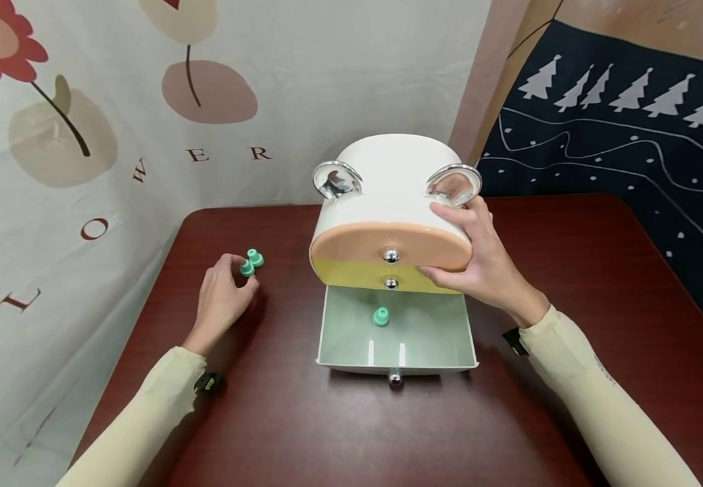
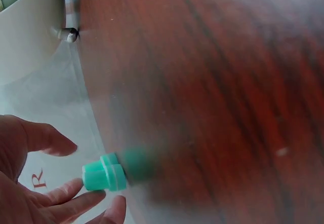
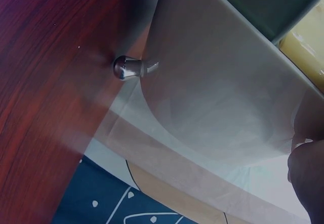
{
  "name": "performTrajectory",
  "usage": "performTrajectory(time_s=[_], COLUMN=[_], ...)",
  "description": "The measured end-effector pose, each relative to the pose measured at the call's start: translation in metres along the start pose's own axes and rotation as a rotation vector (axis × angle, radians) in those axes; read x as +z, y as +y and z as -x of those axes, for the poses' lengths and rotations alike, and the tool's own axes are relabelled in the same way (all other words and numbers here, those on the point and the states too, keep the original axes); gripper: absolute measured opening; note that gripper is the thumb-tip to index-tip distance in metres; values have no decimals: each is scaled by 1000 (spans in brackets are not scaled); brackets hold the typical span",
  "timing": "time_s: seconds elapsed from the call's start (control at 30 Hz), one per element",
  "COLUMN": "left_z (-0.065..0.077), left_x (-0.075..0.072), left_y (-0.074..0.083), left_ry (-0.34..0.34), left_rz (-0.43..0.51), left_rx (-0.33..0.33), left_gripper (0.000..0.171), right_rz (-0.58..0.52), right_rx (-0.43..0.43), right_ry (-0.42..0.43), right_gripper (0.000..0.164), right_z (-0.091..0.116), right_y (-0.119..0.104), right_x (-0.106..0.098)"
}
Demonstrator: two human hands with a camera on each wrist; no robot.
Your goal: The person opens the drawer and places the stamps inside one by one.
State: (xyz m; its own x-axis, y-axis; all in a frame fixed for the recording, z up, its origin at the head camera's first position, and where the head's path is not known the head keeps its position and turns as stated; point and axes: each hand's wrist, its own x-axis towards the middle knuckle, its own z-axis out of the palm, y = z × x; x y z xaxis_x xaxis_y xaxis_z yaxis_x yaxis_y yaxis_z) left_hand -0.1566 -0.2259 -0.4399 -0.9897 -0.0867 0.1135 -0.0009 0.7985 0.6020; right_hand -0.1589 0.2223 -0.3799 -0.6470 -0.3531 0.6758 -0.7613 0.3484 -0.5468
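Observation:
A small white drawer cabinet (image 1: 395,169) with two silver ears stands on the table, its pale green bottom drawer (image 1: 345,341) pulled out. Inside that drawer sits one small green stepped plastic piece (image 1: 380,316). My right hand (image 1: 487,260) grips the cabinet's right side, thumb across the yellow front and fingers up by the ear. On the left, my left hand (image 1: 222,295) reaches around a green piece (image 1: 247,268), thumb and fingers spread apart. Fingertips are right at this piece in the left wrist view, the thumb clear of it. Another green piece (image 1: 255,257) lies against it.
The orange top drawer (image 1: 351,247) and yellow middle drawer (image 1: 351,274) are pushed in, each with a silver knob. The dark red table (image 1: 278,433) meets a flower-printed cloth (image 1: 339,67) behind and a navy tree-patterned cloth (image 1: 607,135) at the right.

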Motion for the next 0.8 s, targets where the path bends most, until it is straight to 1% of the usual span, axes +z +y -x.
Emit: performTrajectory(time_s=[0.1, 0.23, 0.4, 0.57, 0.7, 0.8], left_z=[1, 2, -2, -2, -1, 2], left_x=[-4, -7, -4, 1, 3, 4], left_y=[1, 1, -1, -2, -2, -1], left_ry=[12, 50, 85, 101, 115, 112], left_rz=[-28, -60, -73, -78, -58, -38], left_rx=[29, 82, 130, 162, 179, 189], left_gripper=[32, 25, 16, 10, 8, 7], right_rz=[4, -2, -6, -13, -12, -12], right_rx=[-9, -6, 0, 21, 28, 25], right_ry=[5, 7, 4, -2, 0, 4], right_gripper=[92, 92, 91, 92, 92, 92], right_z=[0, 0, -1, -1, 0, 0], right_y=[0, 0, 0, 0, -1, -1], right_x=[1, 2, 3, 3, 2, 2])
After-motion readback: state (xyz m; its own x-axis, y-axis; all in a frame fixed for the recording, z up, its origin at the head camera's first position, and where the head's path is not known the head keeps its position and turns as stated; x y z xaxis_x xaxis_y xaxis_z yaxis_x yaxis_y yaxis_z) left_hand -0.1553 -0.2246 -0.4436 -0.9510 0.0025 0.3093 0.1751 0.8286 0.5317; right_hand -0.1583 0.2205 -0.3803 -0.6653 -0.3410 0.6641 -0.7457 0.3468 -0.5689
